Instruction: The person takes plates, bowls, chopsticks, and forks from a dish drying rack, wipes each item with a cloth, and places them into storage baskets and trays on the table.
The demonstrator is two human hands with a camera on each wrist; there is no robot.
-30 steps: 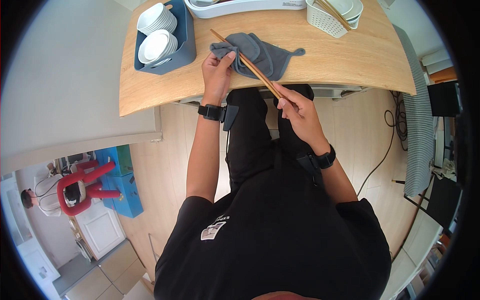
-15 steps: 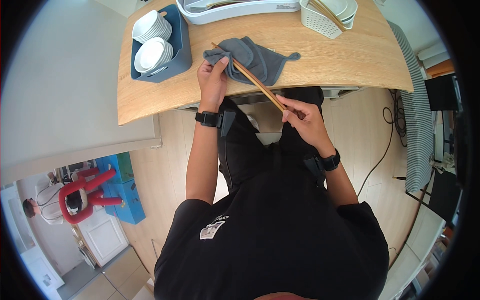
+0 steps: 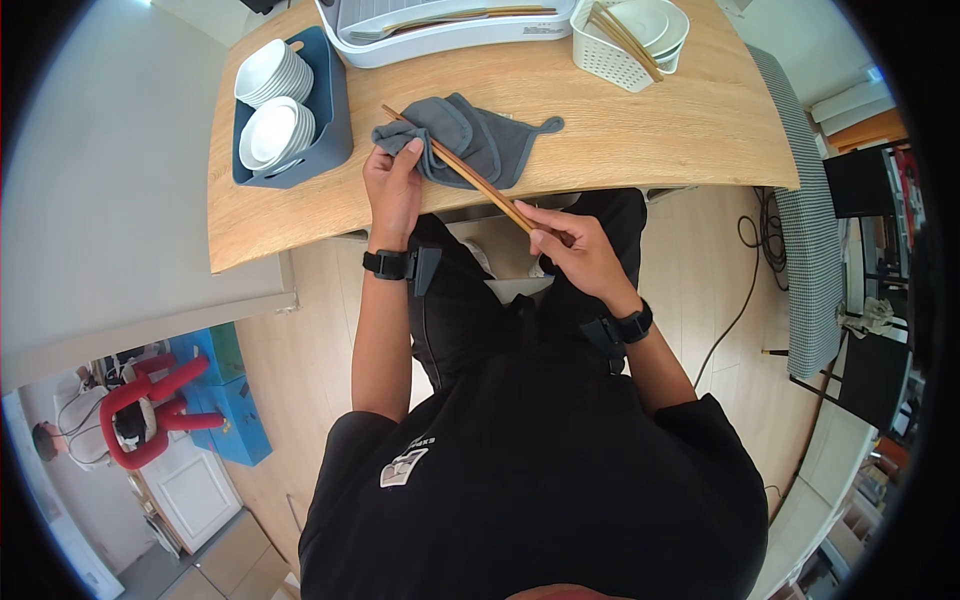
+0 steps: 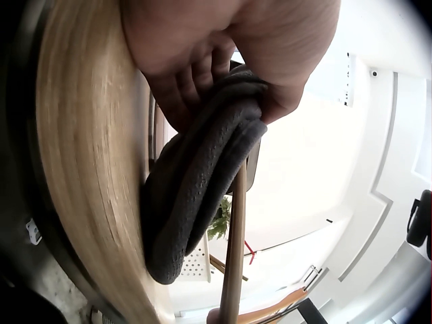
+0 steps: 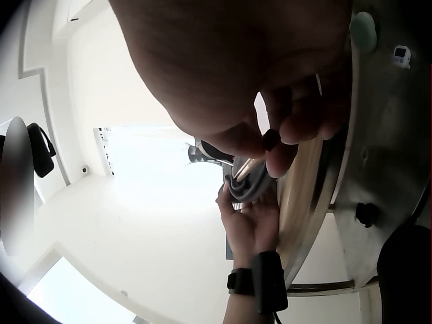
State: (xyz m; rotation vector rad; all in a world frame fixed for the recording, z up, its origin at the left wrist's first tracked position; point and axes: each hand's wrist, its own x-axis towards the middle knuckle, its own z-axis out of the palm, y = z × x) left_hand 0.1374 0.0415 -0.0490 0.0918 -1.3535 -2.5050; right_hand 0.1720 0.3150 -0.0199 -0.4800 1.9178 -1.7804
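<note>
Wooden chopsticks (image 3: 482, 183) between pinching right fingers (image 3: 550, 218), against grey cloth (image 3: 480, 140) between pinching left fingers (image 3: 405, 159).

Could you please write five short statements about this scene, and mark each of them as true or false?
1. The left hand holds a fold of the grey cloth. True.
2. The right hand holds a spoon. False: it grips wooden chopsticks.
3. White bowls are stacked in the blue basket. True.
4. The white basket contains nothing. False: white dishes and other chopsticks are in it.
5. Part of the grey cloth lies on the table. True.
</note>
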